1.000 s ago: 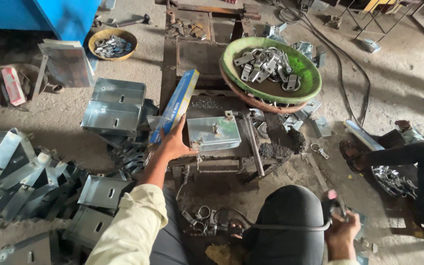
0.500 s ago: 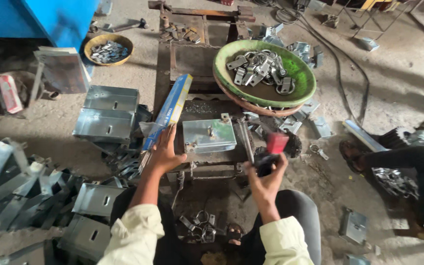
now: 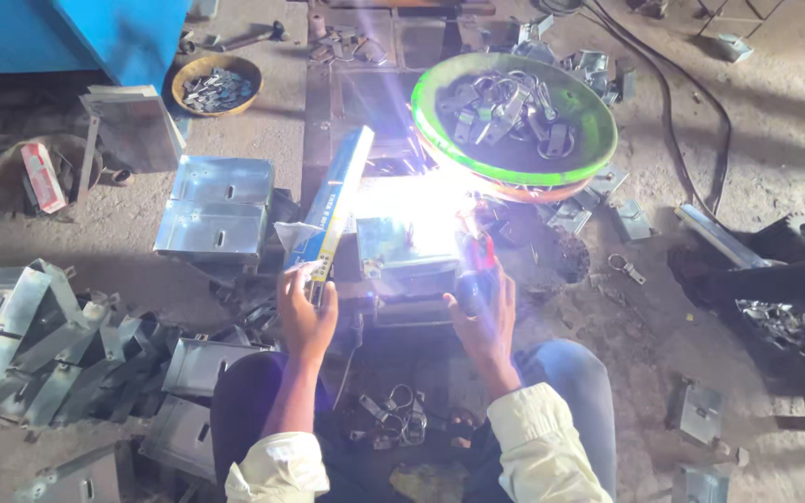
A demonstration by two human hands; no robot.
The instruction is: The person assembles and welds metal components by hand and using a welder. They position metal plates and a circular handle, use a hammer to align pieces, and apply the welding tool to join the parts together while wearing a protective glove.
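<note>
Metal box (image 3: 407, 256) on floor between knees, under bright arc glare. Right hand (image 3: 482, 312), fingers closed round electrode holder (image 3: 472, 265). Left hand (image 3: 305, 312), fingers gripping blue rod packet (image 3: 337, 200). Advise: steady tip, short arc, shield eyes.

A: Floor (image 3: 701, 121), what lies on it?

B: Dusty concrete. Folded steel boxes (image 3: 216, 205) stacked left of centre, more brackets (image 3: 39, 345) heaped far left.

A: Containers?

B: Small bowl (image 3: 217, 84) of metal bits upper left; green basin (image 3: 514, 116) of clips upper right.

A: Loose items?

B: Black cable (image 3: 691, 112) curving right, a ring clip (image 3: 626, 268), a flat plate (image 3: 698, 413) lower right.
</note>
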